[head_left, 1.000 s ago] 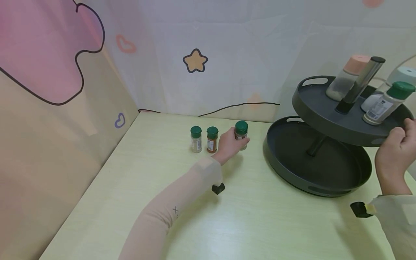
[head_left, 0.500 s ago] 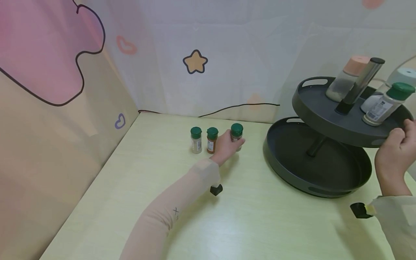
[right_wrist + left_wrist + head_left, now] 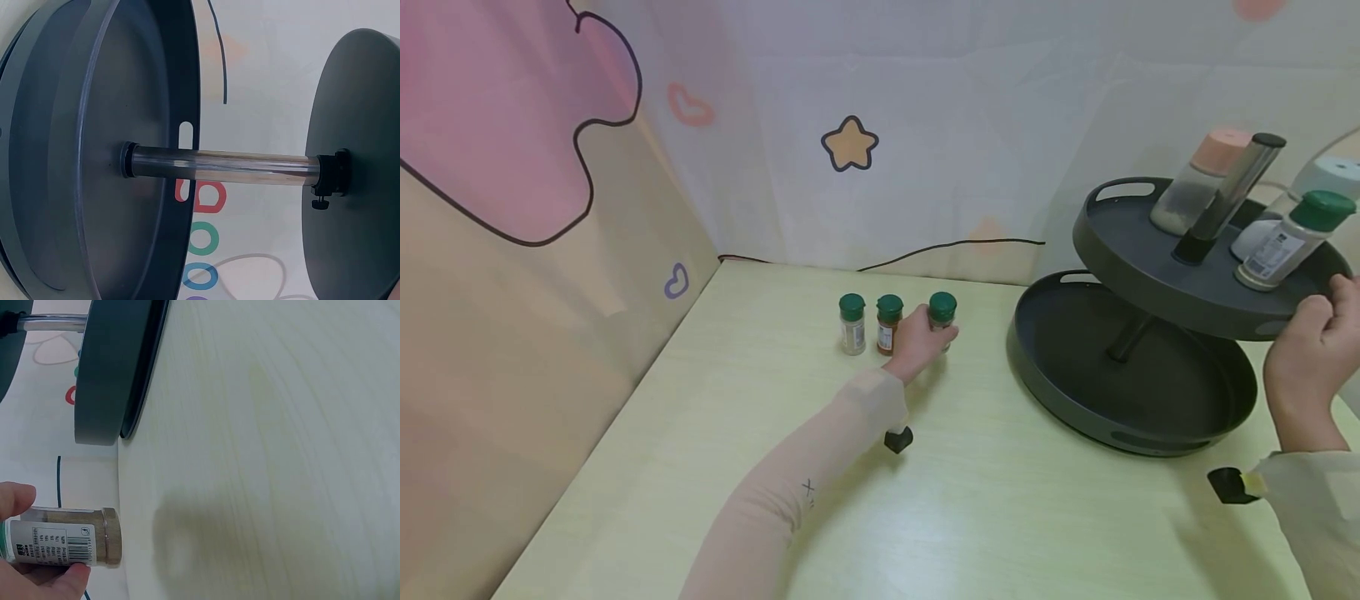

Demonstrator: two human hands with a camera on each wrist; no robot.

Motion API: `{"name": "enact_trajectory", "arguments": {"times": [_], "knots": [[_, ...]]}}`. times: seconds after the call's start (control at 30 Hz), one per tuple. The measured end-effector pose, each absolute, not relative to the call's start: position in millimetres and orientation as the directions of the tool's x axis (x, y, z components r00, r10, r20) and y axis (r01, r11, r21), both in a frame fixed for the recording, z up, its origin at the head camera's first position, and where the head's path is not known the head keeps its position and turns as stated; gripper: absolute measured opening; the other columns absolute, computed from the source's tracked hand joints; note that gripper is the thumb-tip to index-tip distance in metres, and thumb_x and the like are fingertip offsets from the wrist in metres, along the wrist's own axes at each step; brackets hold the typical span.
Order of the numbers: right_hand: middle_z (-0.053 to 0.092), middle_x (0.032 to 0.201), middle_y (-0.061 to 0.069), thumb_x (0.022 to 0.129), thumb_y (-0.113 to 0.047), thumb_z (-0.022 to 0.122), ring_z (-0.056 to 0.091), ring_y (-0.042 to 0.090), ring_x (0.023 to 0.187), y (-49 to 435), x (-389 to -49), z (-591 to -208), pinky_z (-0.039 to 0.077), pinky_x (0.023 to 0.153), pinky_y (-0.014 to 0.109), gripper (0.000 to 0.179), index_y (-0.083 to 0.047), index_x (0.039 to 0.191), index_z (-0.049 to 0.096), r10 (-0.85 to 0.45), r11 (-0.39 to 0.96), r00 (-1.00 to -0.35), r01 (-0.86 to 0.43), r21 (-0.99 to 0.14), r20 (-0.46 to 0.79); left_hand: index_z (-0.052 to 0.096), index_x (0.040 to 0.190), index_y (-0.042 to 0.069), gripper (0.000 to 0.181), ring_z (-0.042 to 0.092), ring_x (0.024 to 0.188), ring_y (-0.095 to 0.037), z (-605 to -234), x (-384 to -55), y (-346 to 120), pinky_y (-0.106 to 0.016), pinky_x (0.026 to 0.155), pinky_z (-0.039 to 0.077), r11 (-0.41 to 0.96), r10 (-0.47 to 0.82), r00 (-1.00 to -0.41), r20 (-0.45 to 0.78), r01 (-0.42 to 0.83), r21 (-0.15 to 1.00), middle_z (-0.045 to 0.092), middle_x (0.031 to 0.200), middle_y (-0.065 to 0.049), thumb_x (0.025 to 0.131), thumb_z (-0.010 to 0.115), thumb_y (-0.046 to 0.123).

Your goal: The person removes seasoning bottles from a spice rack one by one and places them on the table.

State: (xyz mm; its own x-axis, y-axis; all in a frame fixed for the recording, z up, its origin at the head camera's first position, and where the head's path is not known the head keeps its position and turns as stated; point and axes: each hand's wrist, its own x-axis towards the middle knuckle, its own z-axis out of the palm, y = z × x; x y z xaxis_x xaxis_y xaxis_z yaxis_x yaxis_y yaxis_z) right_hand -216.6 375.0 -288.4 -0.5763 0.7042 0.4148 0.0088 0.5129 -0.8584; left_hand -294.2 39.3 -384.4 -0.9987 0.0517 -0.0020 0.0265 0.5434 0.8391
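Observation:
My left hand (image 3: 916, 345) holds a small spice jar (image 3: 942, 308) with a green lid, upright at the right end of a short row. The left wrist view shows the jar (image 3: 65, 540), with brownish powder and a barcoded label, between thumb and fingers. Beside the hand stand a spice jar with reddish contents (image 3: 889, 327) and a pale one (image 3: 852, 325), both green-lidded. At the right, my right hand (image 3: 1309, 354) grips the rim of the dark grey two-tier tray's upper tier (image 3: 1180, 296); some of its fingers are hidden.
On the upper tier stand a pink-lidded container (image 3: 1198, 179), a white-lidded one (image 3: 1326, 175) and a green-lidded spice jar (image 3: 1277, 250), around a metal post (image 3: 1240, 183). The wide lower tier (image 3: 1075, 358) sits on the pale table (image 3: 970, 500). A patterned sheet (image 3: 947, 150) hangs behind.
My left hand has moved slightly left and nearer with the spice jar, toward the two other jars. The right hand and the tray have stayed put.

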Motion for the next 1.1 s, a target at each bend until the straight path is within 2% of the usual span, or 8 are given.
{"name": "enact_trajectory", "arguments": {"times": [0.6, 1.1], "knots": [[0.023, 0.145, -0.004, 0.092, -0.021, 0.021, 0.016, -0.001, 0.131, 375, -216, -289, 0.011, 0.104, 0.011, 0.046, -0.012, 0.135, 0.035, 0.700, 0.514, -0.591, 0.027, -0.857, 0.401, 0.049, 0.108, 0.002, 0.035, 0.058, 0.099, -0.024, -393, -299, 37, -0.037, 0.085, 0.046, 0.559, -0.005, -1.000, -0.011, -0.012, 0.829, 0.061, 0.106, -0.014, 0.084, 0.059, 0.025], [0.024, 0.145, -0.004, 0.091, -0.020, 0.022, 0.017, -0.002, 0.130, 375, -216, -287, 0.012, 0.102, 0.008, 0.046, -0.013, 0.135, 0.035, 0.705, 0.488, -0.600, 0.025, -0.872, 0.378, 0.049, 0.108, -0.001, 0.037, 0.059, 0.098, -0.026, -397, -299, 36, -0.037, 0.084, 0.046, 0.611, -0.023, -0.999, 0.026, 0.007, 0.792, 0.061, 0.104, -0.016, 0.084, 0.059, 0.025]]}}
